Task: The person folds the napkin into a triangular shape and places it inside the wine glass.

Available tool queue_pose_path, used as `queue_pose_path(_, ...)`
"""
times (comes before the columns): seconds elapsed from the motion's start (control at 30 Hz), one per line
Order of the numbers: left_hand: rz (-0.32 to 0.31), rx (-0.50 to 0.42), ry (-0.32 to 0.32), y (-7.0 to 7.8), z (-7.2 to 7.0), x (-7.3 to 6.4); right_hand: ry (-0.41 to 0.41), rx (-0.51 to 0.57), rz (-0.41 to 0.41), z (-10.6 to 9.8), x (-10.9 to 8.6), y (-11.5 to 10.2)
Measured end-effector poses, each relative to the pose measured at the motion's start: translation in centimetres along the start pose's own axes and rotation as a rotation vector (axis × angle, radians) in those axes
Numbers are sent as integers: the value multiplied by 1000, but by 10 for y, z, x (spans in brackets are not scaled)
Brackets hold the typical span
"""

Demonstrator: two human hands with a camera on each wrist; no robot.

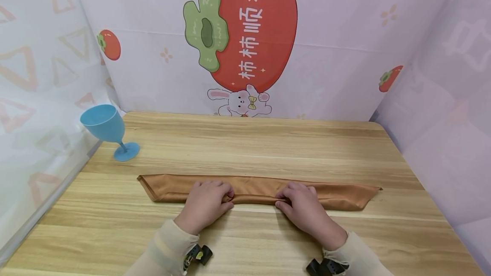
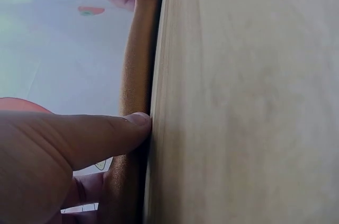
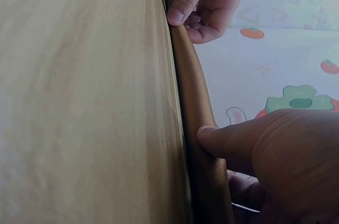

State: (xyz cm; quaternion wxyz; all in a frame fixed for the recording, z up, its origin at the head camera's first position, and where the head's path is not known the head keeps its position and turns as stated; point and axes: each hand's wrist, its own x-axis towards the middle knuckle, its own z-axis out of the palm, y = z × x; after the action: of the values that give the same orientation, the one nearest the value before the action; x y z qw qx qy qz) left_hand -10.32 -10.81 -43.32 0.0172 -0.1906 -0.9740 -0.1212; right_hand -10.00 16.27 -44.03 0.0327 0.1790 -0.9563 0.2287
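A brown satiny cloth (image 1: 253, 185), folded into a long narrow strip, lies across the wooden table in the head view. My left hand (image 1: 209, 202) pinches its near edge left of the middle, thumb below and fingers curled over the top. Right of the middle, my right hand (image 1: 303, 208) pinches the same edge in a like way. Between the two hands the near edge looks rounded, and both wrist views show this rolled edge of cloth (image 2: 136, 60) with a thumb (image 3: 212, 138) against it. Parts of the cloth under the palms are hidden.
A blue goblet (image 1: 105, 127) stands at the table's left side, beyond the cloth's left end. White printed sheets (image 1: 330, 76) hang behind and along both sides of the wooden table (image 1: 253, 148). A small black device (image 1: 197, 255) is strapped at each wrist.
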Motion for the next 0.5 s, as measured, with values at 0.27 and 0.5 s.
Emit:
queue_pose_path(0.27, 8, 4, 17, -1, 1, 1, -3, 6, 3, 0, 0, -1)
queue_pose_path(0.5, 26, 45, 37, -1, 2, 2, -1, 9, 3, 1, 0, -1)
